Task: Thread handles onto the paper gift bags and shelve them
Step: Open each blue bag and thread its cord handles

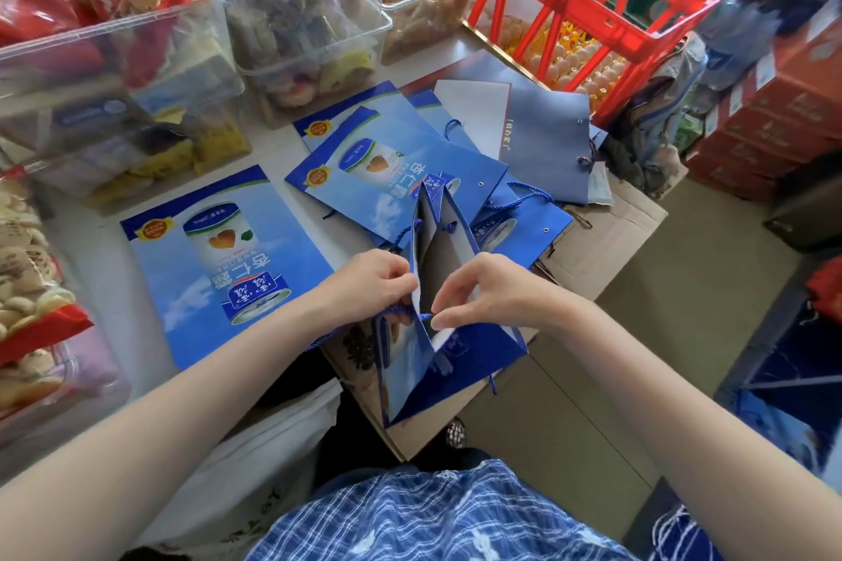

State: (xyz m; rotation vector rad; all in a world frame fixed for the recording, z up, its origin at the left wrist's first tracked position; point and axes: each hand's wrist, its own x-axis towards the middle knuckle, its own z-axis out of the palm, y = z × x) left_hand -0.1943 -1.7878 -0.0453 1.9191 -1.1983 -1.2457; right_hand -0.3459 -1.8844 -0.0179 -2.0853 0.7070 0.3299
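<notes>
Bag in hand: open blue paper gift bag [449, 360], mouth up, propped on the flattened cardboard box [587, 378] just in front of the person.
Left hand: left hand [369, 282] pinches the near left wall of the bag at its rim, fingers curled over the paper edge.
Right hand: right hand [490, 292] pinches the blue cord handle [424, 317] at the rim, thumb and forefinger closed on the cord end inside the bag's mouth.
Step, as I judge it: feeding the cord through the eyelet and securing it on the inside.
Doing it well: keep the left hand bracing the wall right beside the hole so the paper does not buckle; pull the cord straight through, not sideways, or the rim may tear.
Waiting work: flat bag [218, 260] lying alone on the white tabletop [114, 287]; pile of flat bags [410, 169] beyond it, some already showing cords.
Around: clear snack tubs [291, 14] at the back left, red crate [587, 5] behind the pile.
In the way: loose cords from the pile lie near the open bag and could tangle; no shelf can be made out from here.
</notes>
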